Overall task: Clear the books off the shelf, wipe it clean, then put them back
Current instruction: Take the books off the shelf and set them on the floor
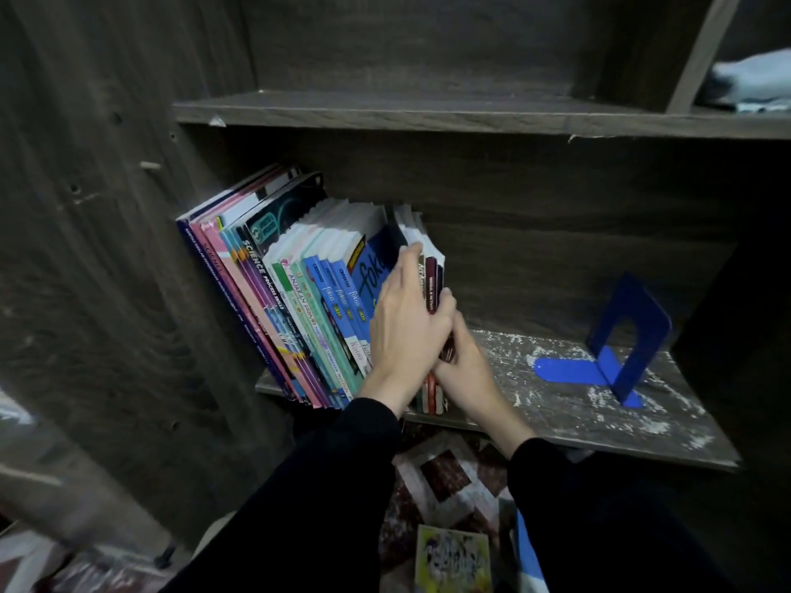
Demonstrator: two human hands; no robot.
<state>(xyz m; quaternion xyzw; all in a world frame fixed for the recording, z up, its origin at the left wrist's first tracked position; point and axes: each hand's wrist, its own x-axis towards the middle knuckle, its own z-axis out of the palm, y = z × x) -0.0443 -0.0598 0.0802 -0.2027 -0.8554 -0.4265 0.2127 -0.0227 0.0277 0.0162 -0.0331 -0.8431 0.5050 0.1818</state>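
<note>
While books (299, 293) lean at left of dusty shelf (578, 404) | left hand (402, 327) grip wraps rightmost few, right hand (464, 370) grip holds their spines | clearing barely begun; wiping, restocking left | bookend (620, 336) right

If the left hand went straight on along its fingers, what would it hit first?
The left hand points at the white page tops of the slim dark-red-spined books, touching them; beyond, probably the dark wooden back panel, depth unclear.

Left hand (406, 323) hides the lower spine of the fokus book (376, 271) and part of the thin books (432, 271) it grips. Fingers of the right hand (464, 370) out of sight behind them; pale cloth (753, 83) blurred, cropped by the frame edge
</note>
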